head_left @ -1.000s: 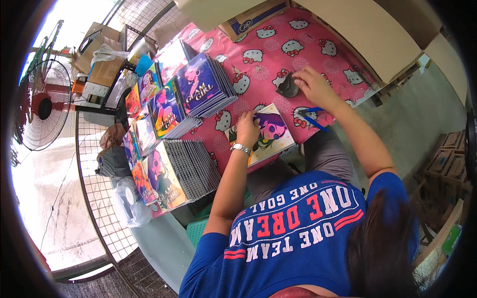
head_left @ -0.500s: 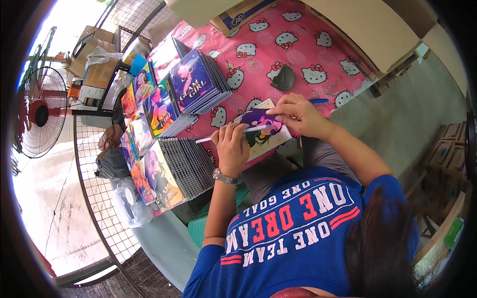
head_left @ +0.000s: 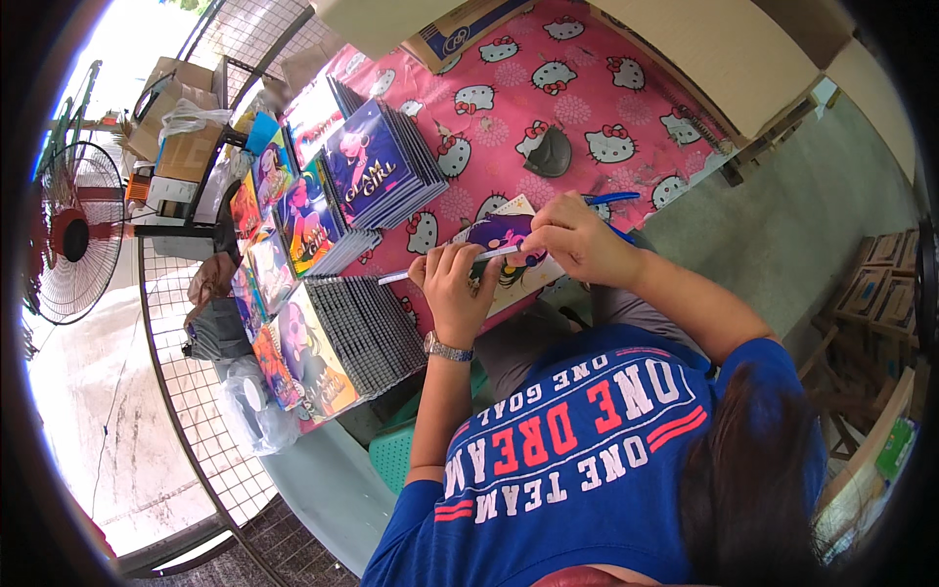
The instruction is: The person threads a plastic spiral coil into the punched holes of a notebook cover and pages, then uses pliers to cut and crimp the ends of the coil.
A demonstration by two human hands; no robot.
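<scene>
My left hand (head_left: 456, 293), with a metal watch on the wrist, is closed around a thin notebook (head_left: 399, 278) seen edge-on as a pale strip. At the strip's right end, my right hand (head_left: 579, 243) has its fingertips pinched together; what lies between them is too small to make out. Two blue handles of a tool (head_left: 618, 198), which looks like pliers, spread out past that hand, and the tool's head is hidden. Under both hands lies a cream notebook (head_left: 541, 274) with a purple-haired figure on its cover.
To the left stand several stacks of spiral notebooks, a purple-covered stack (head_left: 367, 161) and a cream-covered stack (head_left: 318, 352) among them. A dark grey curved piece (head_left: 550, 154) lies on the pink patterned tablecloth (head_left: 489, 137). Cardboard boxes (head_left: 724, 59) stand at the back; a fan (head_left: 73, 230) is far left.
The blue tool now shows two spread handles instead of one. My right fingertips have come down to the end of the notebook's edge. The whole view has shifted slightly.
</scene>
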